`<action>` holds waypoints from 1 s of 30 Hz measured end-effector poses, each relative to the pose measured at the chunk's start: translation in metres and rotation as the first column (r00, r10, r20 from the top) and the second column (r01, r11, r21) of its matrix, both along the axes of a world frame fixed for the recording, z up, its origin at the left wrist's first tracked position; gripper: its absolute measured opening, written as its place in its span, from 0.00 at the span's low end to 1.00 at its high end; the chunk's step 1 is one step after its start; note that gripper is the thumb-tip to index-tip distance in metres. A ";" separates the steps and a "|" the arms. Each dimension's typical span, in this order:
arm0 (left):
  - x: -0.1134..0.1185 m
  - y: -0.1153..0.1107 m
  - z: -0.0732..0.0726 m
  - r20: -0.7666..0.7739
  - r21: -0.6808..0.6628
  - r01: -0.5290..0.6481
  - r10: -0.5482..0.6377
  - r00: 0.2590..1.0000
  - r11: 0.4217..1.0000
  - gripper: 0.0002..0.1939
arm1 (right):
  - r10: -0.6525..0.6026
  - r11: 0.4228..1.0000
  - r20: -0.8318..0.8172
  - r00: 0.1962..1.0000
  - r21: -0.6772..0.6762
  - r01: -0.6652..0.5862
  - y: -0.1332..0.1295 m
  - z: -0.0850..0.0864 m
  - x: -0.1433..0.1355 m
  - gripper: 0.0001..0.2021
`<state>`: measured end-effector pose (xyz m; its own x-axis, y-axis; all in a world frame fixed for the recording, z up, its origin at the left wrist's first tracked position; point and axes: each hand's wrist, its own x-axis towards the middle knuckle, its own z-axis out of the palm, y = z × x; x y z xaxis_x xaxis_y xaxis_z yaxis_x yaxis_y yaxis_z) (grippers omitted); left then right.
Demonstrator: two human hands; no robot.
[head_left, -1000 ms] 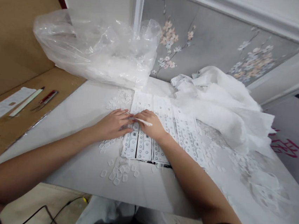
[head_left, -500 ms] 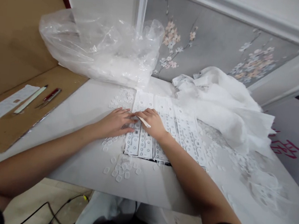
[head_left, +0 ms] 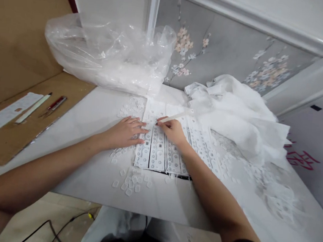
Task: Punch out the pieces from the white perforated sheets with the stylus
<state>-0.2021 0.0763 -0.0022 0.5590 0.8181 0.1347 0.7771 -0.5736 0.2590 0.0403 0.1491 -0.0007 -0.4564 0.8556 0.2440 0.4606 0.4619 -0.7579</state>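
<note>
White die-cut sheets, printed with rows of small rings and curved shapes, lie in strips side by side on the table. My left hand rests flat with fingers apart on the left edge of the leftmost strip. Pinched in my right hand is a slim white pen-like tool, its dark tip pointing down-left at the second strip. The tool's rear end slants up to the right. Small clear frame-shaped pieces lie scattered below the sheets, with more by my left fingers.
A big clear plastic bag stands at the back left. Crumpled white sheeting is heaped right of the strips, with loose scraps nearer me. A brown board on the left bears a pale stick-like tool and red-handled tweezers.
My right hand has moved slightly right, away from my left fingers. The white tool has swung from pointing toward me to slanting up-right. My left hand stays in place.
</note>
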 end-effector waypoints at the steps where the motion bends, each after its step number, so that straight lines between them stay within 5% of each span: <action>1: 0.000 0.000 -0.001 -0.003 0.005 0.003 -0.003 1.000 1.000 0.26 | 0.012 0.999 -0.022 1.000 -0.045 -0.012 0.000 0.000 0.005 0.11; 11: 0.000 -0.001 0.000 -0.057 -0.042 0.009 -0.011 0.998 0.999 0.26 | -0.081 0.995 -0.005 0.997 -0.060 0.081 -0.003 -0.011 0.021 0.12; 21: -0.001 0.000 -0.003 -0.091 -0.023 0.018 -0.020 0.996 1.000 0.27 | -0.041 0.997 -0.027 0.999 -0.064 0.039 -0.001 -0.011 0.022 0.11; 30: 0.013 -0.012 0.008 -0.103 0.011 0.107 -0.106 0.989 0.994 0.29 | -0.053 0.997 -0.023 0.998 -0.052 0.052 -0.001 -0.011 0.021 0.11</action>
